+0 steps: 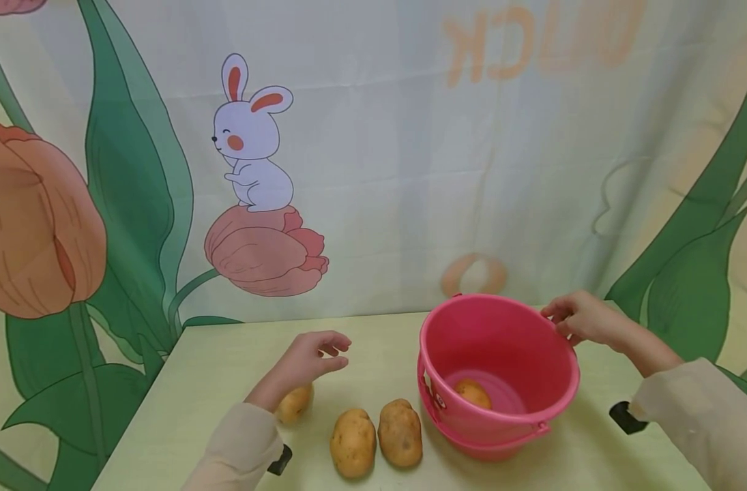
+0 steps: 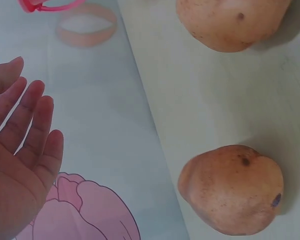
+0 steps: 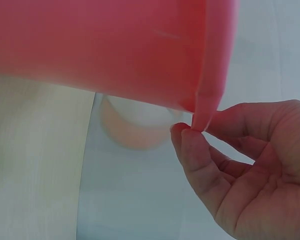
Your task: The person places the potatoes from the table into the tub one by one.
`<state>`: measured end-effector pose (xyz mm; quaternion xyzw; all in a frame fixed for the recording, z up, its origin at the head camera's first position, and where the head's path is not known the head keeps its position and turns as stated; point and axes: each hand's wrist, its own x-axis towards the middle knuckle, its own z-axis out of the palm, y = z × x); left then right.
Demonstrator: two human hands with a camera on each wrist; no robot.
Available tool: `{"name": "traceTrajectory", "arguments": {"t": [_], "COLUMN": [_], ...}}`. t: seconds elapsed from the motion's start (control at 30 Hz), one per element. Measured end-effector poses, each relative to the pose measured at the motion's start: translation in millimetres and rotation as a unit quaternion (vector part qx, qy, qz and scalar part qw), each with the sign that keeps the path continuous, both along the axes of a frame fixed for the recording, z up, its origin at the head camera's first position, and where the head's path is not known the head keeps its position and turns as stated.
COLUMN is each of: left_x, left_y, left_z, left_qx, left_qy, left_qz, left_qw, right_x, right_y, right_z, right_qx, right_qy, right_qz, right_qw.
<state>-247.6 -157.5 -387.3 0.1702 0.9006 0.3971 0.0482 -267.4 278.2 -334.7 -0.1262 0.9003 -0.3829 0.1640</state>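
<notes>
So the right hand (image 1: pixel 584 319) is pinching the far rim of the pink bucket (image 1: pixel 502 372) between thumb and fingertips, and that tips the bucket so its mouth faces up and a bit toward the person, with the base resting on the table (image 1: pixel 220 354). One potato (image 1: pixel 473 393) already sits at the bottom inside. The left hand (image 1: pixel 308 359) hovers over the table with fingers loose and spread, holding nothing; the wrist view shows an open palm.

Right under that forearm lies another potato (image 1: pixel 295 404), partly hidden by the sleeve. Two more lie side by side nearer the bucket, the left potato (image 1: pixel 353 442) and the right potato (image 1: pixel 400 433), close together, maybe just touching, and both have their long axis running away from the person, roughly front to back.

Looks to me like the loading step is midway: one in, three out. I'd guess the next move calls for the free hand to drop onto the nearest potato and wrap around its short side, while the other hand keeps the bucket tilted.
</notes>
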Motion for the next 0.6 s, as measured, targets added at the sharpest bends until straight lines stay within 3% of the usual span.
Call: {"name": "traceTrajectory", "arguments": {"t": [0.13,0.33,0.6], "left_x": [-0.3,0.3,1.2], "left_y": [-4.2,-10.0,-17.4], "left_z": [-4.7,-10.2,-18.5], "left_qx": [0.001,0.002,0.001], "left_qy": [-0.013,-0.004,-0.019], "left_qz": [0.012,0.006,0.045], "left_qw": [0.9998,1.0000,0.9988], "right_x": [-0.3,-0.5,-0.2], "right_y": [0.0,0.7,0.1], "right_z": [-0.5,-0.6,0.5], "right_qx": [-0.003,0.006,0.006], "right_qy": [0.001,0.010,0.011], "right_qz": [0.003,-0.001,-0.002], "right_qw": [1.000,1.000,1.000]}}
